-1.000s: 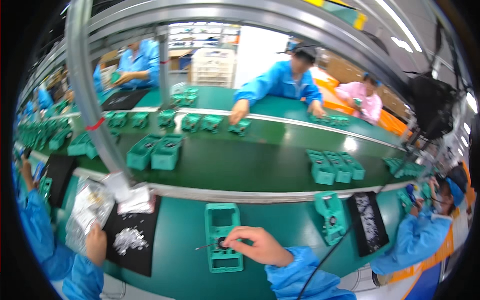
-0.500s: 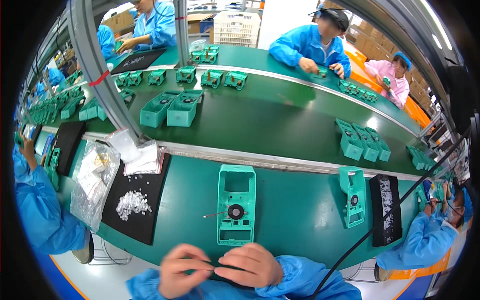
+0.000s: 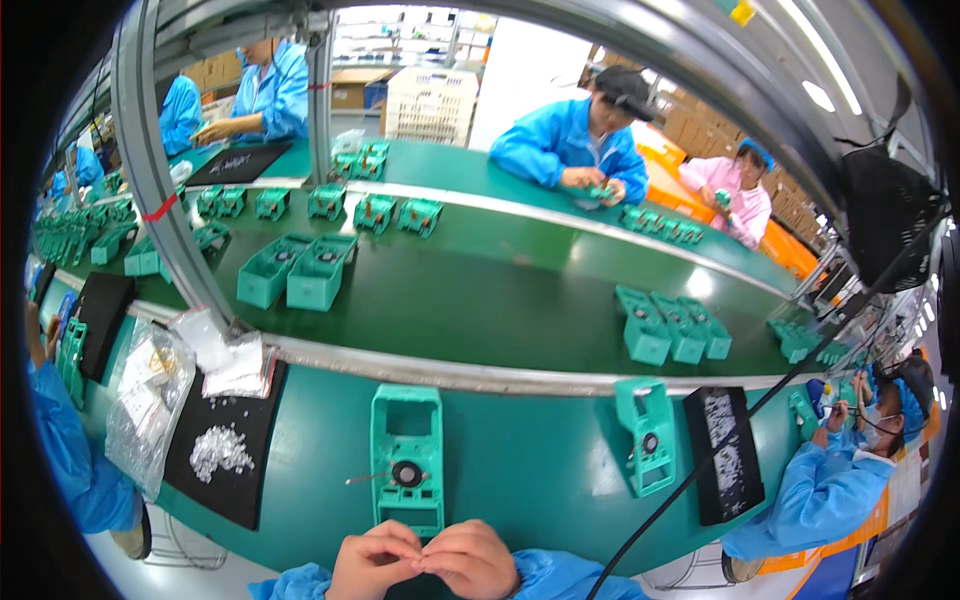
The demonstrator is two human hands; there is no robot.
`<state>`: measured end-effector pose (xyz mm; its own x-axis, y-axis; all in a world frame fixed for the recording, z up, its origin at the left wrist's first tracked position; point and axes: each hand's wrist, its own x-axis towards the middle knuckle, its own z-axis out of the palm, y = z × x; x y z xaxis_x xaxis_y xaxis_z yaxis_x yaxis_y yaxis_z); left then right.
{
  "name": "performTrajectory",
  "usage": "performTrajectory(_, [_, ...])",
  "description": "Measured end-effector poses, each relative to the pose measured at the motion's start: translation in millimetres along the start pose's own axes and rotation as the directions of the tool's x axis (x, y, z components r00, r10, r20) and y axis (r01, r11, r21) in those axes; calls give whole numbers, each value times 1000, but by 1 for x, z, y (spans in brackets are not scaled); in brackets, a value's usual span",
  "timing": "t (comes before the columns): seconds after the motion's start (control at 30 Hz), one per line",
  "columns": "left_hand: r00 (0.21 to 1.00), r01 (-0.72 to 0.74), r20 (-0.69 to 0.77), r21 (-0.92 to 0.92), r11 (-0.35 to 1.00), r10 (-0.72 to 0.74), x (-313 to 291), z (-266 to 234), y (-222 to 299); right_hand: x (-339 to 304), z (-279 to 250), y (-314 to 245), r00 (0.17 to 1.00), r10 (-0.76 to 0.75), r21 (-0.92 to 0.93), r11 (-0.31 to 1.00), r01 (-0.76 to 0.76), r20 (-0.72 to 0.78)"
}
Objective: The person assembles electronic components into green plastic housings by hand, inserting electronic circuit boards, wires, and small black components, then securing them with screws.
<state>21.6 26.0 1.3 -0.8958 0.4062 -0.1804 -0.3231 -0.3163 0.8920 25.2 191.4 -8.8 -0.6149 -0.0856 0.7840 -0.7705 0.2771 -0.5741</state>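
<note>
Fingertips of my left hand (image 3: pixel 375 562) and my right hand (image 3: pixel 470 560) meet in a pinch at the near edge of the bench. Whatever is between them is too small or hidden to make out. Just beyond my fingers lies a green plastic housing (image 3: pixel 410 447) with rectangular openings. A round black fan (image 3: pixel 407 474) sits in it, and its thin wire sticks out to the left. Over to the right, a similar green housing (image 3: pixel 653 420) with a small fan rests on the bench.
Small clear pieces (image 3: pixel 221 453) lie on a black mat (image 3: pixel 245 500) at left, beside plastic bags (image 3: pixel 150 410). A black block (image 3: pixel 705 480) with pale bits stands right, crossed by a dark cable (image 3: pixel 650 518). Beyond a metal rail, more green housings (image 3: pixel 313 285) stand on a belt; co-workers sit around.
The whole view has shifted, so the bench and housings appear farther left and lower. My hands have drawn closer, fingertips now touching; a thin strand seen near them earlier no longer shows.
</note>
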Motion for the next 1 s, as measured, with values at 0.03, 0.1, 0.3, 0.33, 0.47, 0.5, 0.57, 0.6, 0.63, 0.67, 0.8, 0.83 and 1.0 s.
performTrajectory(0.03, [999, -19, 42, 61, 998, 17, 0, -3, -2, -5, 1, 1, 1000, -17, -61, 998, 17, 4])
performTrajectory(0.1, [997, -35, 66, 93, 995, 29, 6, 6, 5, -11, -1, 2, 999, -38, -132, 991, 38, 1])
performTrajectory(0.3, [992, -53, 119, 106, 993, 40, 9, 6, 8, -18, 9, 4, 993, 40, -55, 997, -46, -112])
performTrajectory(0.33, [993, -14, 116, 97, 995, 3, 10, 5, 9, -18, 8, 6, 993, 32, -66, 997, -39, -115])
performTrajectory(0.47, [979, -166, 153, 197, 966, 137, 14, 3, 10, -14, 6, 10, 999, -20, -126, 992, 14, -47])
performTrajectory(0.5, [977, -172, 160, 189, 967, 142, 14, 1, 10, -13, 7, 10, 998, -44, -148, 988, 38, -44])
performTrajectory(0.57, [976, -180, 162, 240, 954, 143, 14, -1, 12, -12, 7, 11, 997, -66, -163, 985, 58, -44])
performTrajectory(0.6, [976, -181, 162, 238, 954, 145, 14, -1, 11, -12, 7, 12, 997, -66, -166, 984, 59, -36])
performTrajectory(0.63, [966, -235, 169, 268, 934, 195, 14, -2, 10, -12, 8, 12, 997, -65, -168, 984, 59, -29])
performTrajectory(0.67, [953, -288, 177, 296, 911, 244, 14, -3, 9, -12, 9, 12, 997, -67, -167, 984, 62, -26])
performTrajectory(0.8, [948, -317, 158, 351, 881, 278, 11, -3, 12, -8, 10, 10, 1000, -6, -143, 990, 4, -19])
performTrajectory(0.83, [933, -360, 142, 405, 840, 331, 11, -2, 13, -6, 8, 9, 999, 39, -114, 993, -40, -10])
performTrajectory(1.0, [912, -371, 87, 592, 715, 401, 10, -15, 13, 24, -23, 41, 988, 152, -197, 968, -154, -23])
